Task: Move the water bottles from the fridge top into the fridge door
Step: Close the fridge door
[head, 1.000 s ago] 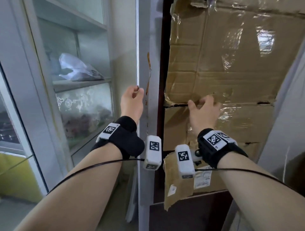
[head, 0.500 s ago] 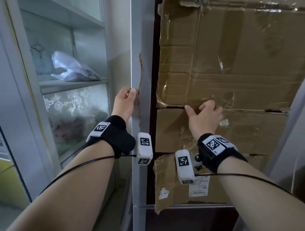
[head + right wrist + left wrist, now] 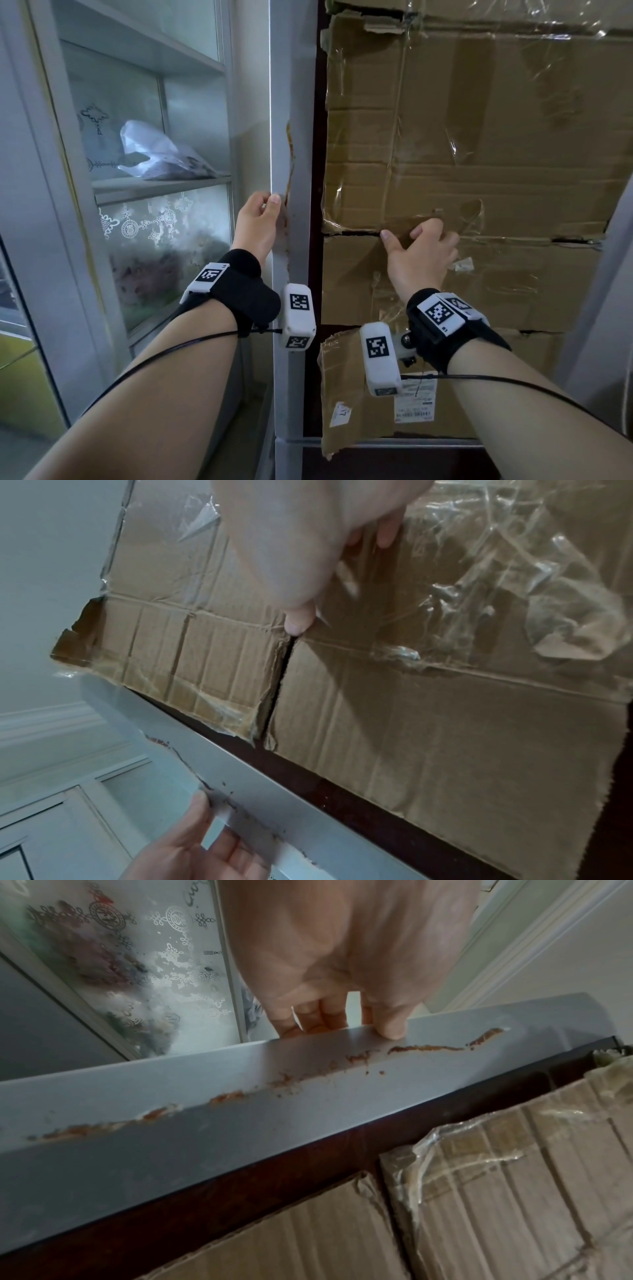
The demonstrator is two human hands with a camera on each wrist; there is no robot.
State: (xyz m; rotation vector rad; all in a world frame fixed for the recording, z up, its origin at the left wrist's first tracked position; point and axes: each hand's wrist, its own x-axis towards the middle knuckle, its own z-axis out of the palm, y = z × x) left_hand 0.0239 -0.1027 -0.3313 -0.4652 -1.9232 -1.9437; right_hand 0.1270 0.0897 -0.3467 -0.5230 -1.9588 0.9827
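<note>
The edge of the door (image 3: 298, 102) is gripped by the left hand (image 3: 255, 229), its fingers (image 3: 310, 1015) curled behind it. The cardboard (image 3: 479, 137) on the door's front is touched at a slit by the right hand (image 3: 421, 253); whether it is gripped cannot be told. Where the bottles are cannot be told.

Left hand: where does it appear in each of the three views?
Head: left hand centre-left, gripping the grey edge.
Left wrist: left hand top centre, fingers behind that edge.
Right wrist: left hand bottom left.
Shared landmark: rust streak along the edge, in all three.
</note>
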